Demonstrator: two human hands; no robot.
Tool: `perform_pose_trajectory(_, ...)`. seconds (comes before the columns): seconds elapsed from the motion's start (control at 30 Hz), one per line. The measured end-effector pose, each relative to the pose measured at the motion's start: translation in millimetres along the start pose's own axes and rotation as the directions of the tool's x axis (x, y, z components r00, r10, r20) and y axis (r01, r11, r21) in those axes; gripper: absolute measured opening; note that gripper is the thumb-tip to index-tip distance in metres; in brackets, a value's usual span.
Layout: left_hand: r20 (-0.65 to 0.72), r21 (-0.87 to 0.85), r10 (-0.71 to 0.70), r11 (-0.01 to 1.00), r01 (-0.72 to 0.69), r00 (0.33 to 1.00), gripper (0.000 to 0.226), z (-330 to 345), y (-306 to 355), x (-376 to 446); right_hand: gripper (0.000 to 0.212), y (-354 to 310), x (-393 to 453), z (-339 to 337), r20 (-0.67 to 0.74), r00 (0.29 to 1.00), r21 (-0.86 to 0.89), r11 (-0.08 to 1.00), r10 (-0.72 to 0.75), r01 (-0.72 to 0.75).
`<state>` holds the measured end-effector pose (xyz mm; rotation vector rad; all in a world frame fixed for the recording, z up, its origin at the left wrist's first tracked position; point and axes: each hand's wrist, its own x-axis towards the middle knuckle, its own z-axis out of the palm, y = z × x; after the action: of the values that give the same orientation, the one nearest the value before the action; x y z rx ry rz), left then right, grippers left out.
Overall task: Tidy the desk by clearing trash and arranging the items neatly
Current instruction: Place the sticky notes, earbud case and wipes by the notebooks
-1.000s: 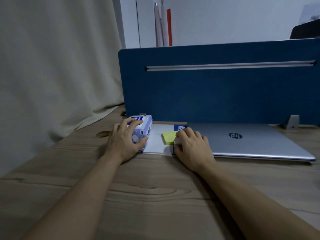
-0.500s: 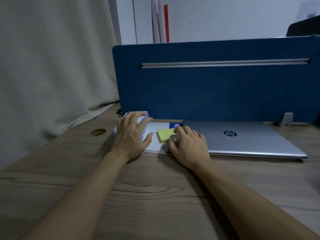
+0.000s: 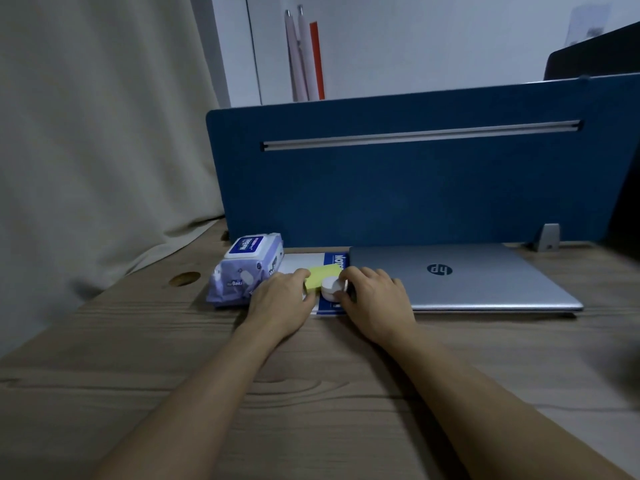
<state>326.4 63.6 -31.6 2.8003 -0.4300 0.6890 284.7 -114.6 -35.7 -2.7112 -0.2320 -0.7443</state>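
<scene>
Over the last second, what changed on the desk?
The left hand let go of the wipes pack and moved right to the yellow sticky pad, fingers touching its edge. The right hand now holds a small white round thing, hidden before. Laptop, notebook and divider stayed put.

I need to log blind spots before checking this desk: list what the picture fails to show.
- Notebook: head view; most of its cover lies under the sticky notes, both hands and the laptop.
- Small white round thing: the right hand hides part of it, so what it is stays unclear.
- Left hand: fingertips hidden at the sticky notes; grip unclear.
</scene>
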Motion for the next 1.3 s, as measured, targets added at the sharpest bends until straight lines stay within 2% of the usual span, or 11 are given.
perform_pose_trajectory(0.2,0.028,-0.067,-0.015,0.998,0.017,0.999,0.023,6.2,-1.6,9.3,0.026,2.4,2.3,3.3,-0.015,1.000,0.005,1.000,0.008,-0.008)
perform_pose_trajectory(0.53,0.164,-0.182,-0.041,0.981,0.071,0.986,0.042,22.4,-2.7,16.6,0.029,1.5,-0.7,-0.5,-0.028,0.999,0.004,1.000,0.021,-0.021)
perform_pose_trajectory(0.73,0.128,-0.260,-0.022,0.964,0.055,0.992,0.047,9.7,3.4,-4.0,0.024,5.9,-15.2,-13.9,-0.014,0.998,0.097,0.993,0.066,-0.064)
perform_pose_trajectory(0.9,0.038,-0.275,-0.033,0.960,0.042,0.999,0.052,-10.3,17.0,-36.8,0.029,26.8,-48.7,-42.1,-0.010,0.989,0.201,0.969,0.146,-0.141)
perform_pose_trajectory(1.07,0.027,-0.298,0.088,0.951,-0.076,0.996,0.053,-28.6,65.8,-79.6,0.035,48.5,-97.8,-83.9,-0.024,0.965,0.288,0.926,0.261,-0.243)
perform_pose_trajectory(1.3,0.038,-0.289,0.225,0.935,-0.205,0.974,0.052,-45.3,146.5,-127.9,0.033,75.0,-163.3,-139.5,0.007,0.916,0.330,0.864,0.401,-0.380)
